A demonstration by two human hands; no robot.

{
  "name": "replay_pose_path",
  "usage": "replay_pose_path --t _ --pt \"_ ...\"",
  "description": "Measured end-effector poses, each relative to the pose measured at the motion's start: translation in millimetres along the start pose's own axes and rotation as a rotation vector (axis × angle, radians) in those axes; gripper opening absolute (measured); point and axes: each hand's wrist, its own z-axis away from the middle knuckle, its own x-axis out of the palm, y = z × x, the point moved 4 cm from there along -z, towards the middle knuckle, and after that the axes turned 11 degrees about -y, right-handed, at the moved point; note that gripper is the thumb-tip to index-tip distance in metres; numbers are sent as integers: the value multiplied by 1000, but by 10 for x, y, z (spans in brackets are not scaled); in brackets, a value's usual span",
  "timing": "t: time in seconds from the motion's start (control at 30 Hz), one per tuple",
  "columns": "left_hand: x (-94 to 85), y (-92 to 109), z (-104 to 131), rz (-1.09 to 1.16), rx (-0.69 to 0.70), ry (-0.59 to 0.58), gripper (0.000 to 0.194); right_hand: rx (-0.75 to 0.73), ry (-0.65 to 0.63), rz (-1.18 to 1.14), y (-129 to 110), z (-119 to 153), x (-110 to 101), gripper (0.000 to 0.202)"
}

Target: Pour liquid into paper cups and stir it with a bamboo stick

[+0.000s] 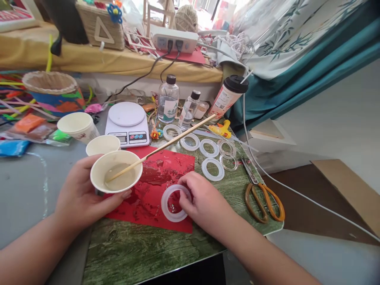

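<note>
My left hand (pixel 80 194) is wrapped round a white paper cup (pixel 97 178) that holds a cloudy, clear liquid. A wooden chopstick (pixel 175 139) leans in the cup, its far end pointing up and right. Between the thumb and fingers of my right hand (pixel 204 198) is the right side of a translucent white ring mould (pixel 166 213). The ring is over a red sheet of paper (pixel 178 166) smeared with wet, glossy liquid. Whether the ring touches the paper I cannot tell. Several similar rings (pixel 213 169) lie beyond my right hand.
Behind the cup stand two more paper cups (pixel 102 143) and a white kitchen scale (pixel 127 118). Farther back are clear bottles (pixel 168 101) and a lidded drink cup (pixel 227 97). Orange-handled scissors (pixel 264 202) lie near the table's right edge, where a white cable (pixel 285 184) hangs.
</note>
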Motion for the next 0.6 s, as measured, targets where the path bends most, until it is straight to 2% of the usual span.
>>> replay_pose_path --t 0.1,0.27,0.43,0.6 --pt "1 -4 4 -6 32 -32 42 -2 -67 24 -127 -130 94 20" --pt "15 6 44 63 103 65 55 75 -140 53 -191 -239 142 19" --pt "63 -37 73 126 71 49 63 134 -183 73 -219 -246 179 17" --pt "80 -65 75 132 -1 16 61 73 -148 75 -253 -198 179 16"
